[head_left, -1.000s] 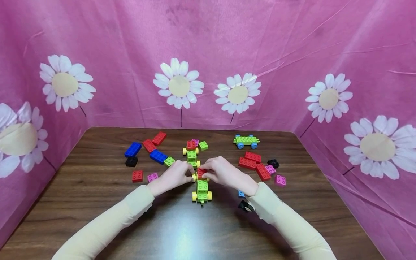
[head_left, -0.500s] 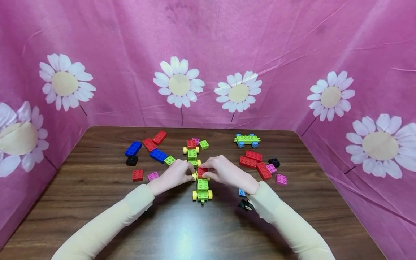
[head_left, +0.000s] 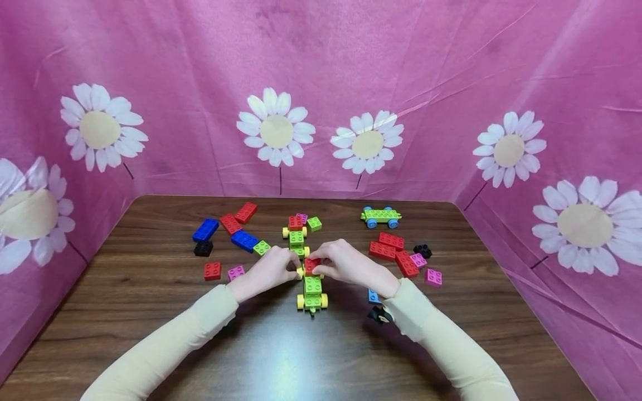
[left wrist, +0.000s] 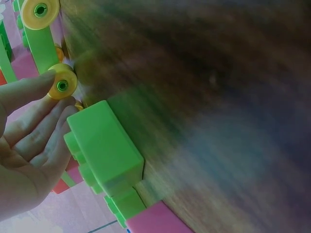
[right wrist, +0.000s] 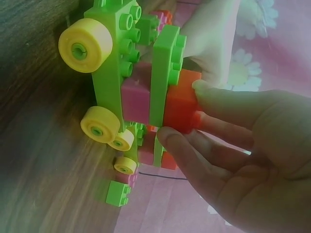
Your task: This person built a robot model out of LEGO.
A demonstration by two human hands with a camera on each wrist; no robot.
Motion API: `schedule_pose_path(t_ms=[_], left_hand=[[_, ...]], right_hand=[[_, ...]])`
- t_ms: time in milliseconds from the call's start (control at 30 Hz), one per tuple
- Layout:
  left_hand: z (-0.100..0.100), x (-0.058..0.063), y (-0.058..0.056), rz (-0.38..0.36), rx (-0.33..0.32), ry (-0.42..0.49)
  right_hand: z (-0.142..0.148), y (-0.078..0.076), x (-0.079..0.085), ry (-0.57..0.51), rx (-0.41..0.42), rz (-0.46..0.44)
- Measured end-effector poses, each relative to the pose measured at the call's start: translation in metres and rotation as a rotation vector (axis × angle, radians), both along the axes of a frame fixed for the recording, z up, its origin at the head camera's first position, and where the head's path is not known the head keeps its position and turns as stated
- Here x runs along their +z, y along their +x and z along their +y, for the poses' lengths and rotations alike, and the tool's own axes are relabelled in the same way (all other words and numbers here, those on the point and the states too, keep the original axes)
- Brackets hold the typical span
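Observation:
A toy car [head_left: 312, 301] with a green base and yellow wheels stands mid-table, pointing toward me. On its rear part sit a pink brick [right wrist: 136, 94], a thin green plate [right wrist: 163, 77] and, topmost, a red brick [right wrist: 182, 102]. My right hand [head_left: 346, 264] pinches that red brick between thumb and fingers. With thumb and fingers, my left hand [head_left: 269, 271] pinches a yellow wheel [left wrist: 63, 82] on the car's left side. Directly behind is a second, similar car [head_left: 296, 238] carrying a red brick [head_left: 296, 223]. My fingers partly cover the spot where the two cars meet.
Loose red, blue, black, pink and green bricks lie left of the cars, among them a blue brick [head_left: 244, 240]. To the right are several red bricks [head_left: 383, 250], pink ones and a black one [head_left: 422, 251]. A green car base [head_left: 380, 216] with blue wheels stands at back right.

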State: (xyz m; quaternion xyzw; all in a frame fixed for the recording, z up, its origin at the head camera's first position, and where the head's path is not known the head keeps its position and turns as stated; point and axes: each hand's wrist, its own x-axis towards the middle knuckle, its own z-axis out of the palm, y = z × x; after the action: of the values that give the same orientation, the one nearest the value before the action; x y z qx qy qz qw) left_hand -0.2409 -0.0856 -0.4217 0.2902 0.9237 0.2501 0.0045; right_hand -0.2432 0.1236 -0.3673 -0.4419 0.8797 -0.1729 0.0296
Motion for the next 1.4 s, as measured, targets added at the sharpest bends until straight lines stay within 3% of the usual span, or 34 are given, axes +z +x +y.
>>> schedule_pose_path(t_ms=[1400], left_hand=[[-0.0006,-0.002,0.0007,0.007,0.001,0.002]], right_hand=[[0.0016,0.0009,-0.0043,-0.035,-0.039,-0.059]])
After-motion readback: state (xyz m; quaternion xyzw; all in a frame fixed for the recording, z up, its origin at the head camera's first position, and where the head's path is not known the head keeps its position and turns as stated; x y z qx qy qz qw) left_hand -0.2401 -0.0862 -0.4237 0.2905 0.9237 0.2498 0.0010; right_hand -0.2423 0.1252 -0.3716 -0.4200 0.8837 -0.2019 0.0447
